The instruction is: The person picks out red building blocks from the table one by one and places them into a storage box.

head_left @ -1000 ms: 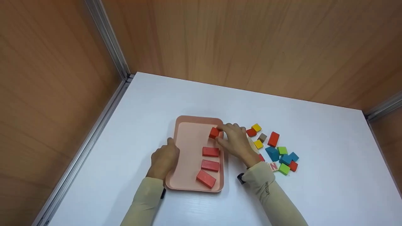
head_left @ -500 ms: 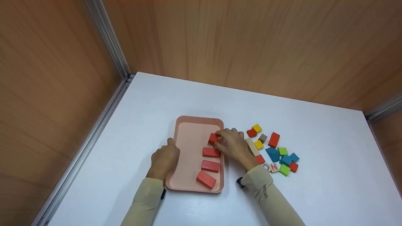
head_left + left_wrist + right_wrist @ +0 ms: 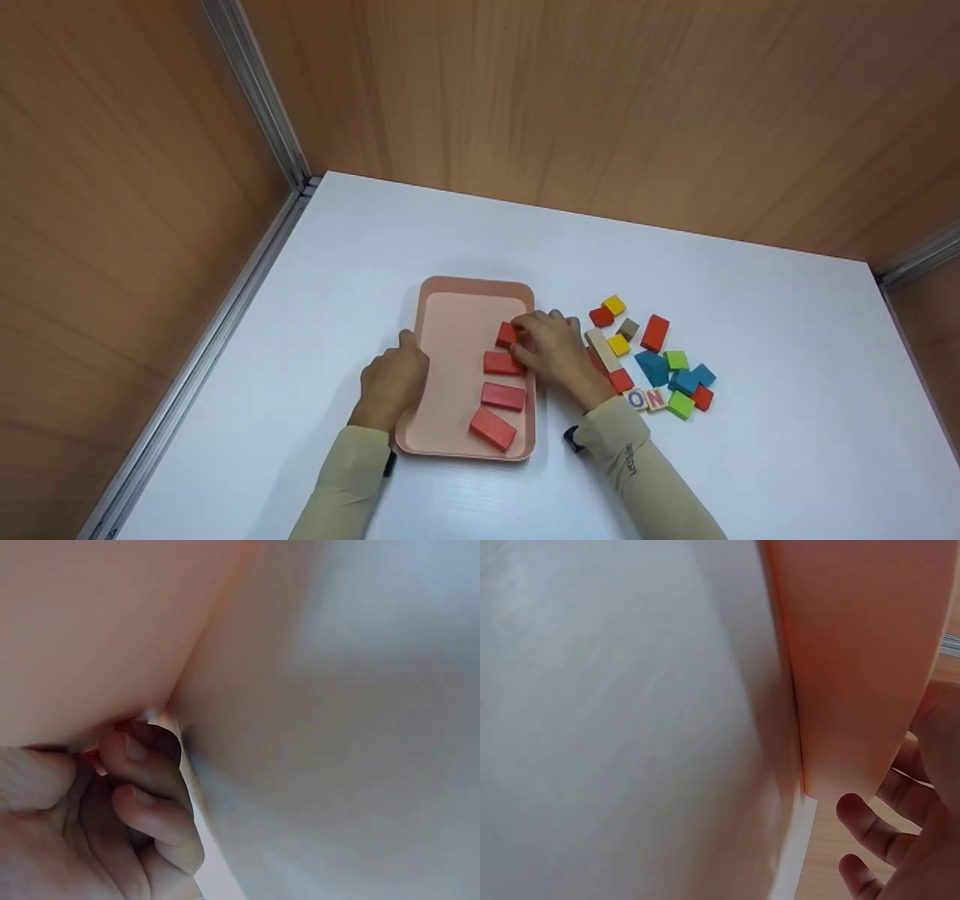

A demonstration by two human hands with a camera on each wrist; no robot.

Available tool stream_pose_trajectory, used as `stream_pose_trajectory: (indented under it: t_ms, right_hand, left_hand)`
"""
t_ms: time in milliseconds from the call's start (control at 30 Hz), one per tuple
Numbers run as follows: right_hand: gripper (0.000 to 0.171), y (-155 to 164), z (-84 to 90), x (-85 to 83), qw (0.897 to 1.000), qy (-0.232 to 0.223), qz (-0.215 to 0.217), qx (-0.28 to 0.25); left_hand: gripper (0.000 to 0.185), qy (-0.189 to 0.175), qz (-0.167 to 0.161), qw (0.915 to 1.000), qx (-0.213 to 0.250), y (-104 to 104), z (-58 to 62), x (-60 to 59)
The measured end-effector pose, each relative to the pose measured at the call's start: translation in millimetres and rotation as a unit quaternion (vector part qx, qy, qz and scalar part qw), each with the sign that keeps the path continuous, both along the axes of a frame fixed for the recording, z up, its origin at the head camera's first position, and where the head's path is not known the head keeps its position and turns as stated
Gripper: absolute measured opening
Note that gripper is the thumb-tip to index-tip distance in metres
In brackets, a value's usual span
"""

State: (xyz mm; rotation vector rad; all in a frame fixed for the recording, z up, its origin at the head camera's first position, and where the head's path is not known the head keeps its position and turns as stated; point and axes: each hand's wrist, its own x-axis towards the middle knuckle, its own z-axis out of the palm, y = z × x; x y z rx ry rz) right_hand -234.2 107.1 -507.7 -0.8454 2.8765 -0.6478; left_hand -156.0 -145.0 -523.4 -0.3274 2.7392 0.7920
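A pink tray (image 3: 450, 360) lies on the white table in the head view. My left hand (image 3: 394, 381) grips its left rim; in the left wrist view the curled fingers (image 3: 154, 817) meet the tray's side. Over the right rim, my right hand (image 3: 553, 349) pinches a small red block (image 3: 506, 334) against the tray floor, thumb and index finger at its right part. Below it in the tray lie a red block (image 3: 504, 363), another red block (image 3: 502, 397) and a tilted red block (image 3: 493, 428). In the right wrist view, the tray wall (image 3: 855, 675) hides the pinched block.
Right of the tray lies a loose group of blocks: a long plain wooden block (image 3: 603, 350), a red block (image 3: 655, 333), a blue block (image 3: 652, 367), a green block (image 3: 680, 406), a yellow block (image 3: 614, 304) and letter tiles (image 3: 636, 399). Wood-grain panels (image 3: 562, 97) rise behind the table.
My right hand has moved the small red block a little towards me along the tray's right side, closer to the red block below. My left hand has stayed at the left rim.
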Motion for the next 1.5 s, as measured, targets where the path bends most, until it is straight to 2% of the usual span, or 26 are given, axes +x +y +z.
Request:
stream_pose_trajectory:
  t_ms: [233, 633, 900, 1200, 1500]
  right_hand:
    - [0.043, 4, 2.5, 0.8, 0.999, -0.019, -0.014, -0.025]
    - [0.040, 28, 12.9, -0.4, 0.995, 0.011, -0.033, -0.094]
    - [0.041, 56, 15.5, -9.9, 0.994, 0.007, -0.078, -0.074]
    - [0.040, 103, 19.0, -20.0, 0.991, 0.010, -0.116, -0.065]
    - [0.048, 143, 21.9, -26.8, 0.986, -0.020, -0.166, -0.018]
  left_hand:
    - [0.017, -0.004, -0.002, 1.0000, -0.002, 1, 0.5, -1.0]
    - [0.017, 0.009, -0.008, 0.9997, -0.022, -2, 2.3, 1.9]
    - [0.017, 0.004, -0.007, 0.9998, -0.020, -7, 1.9, -0.1]
    - [0.021, -0.005, 0.004, 0.9999, -0.009, -9, 1.3, -2.6]
    - [0.017, 0.001, -0.007, 0.9998, -0.019, -10, -0.3, -2.0]
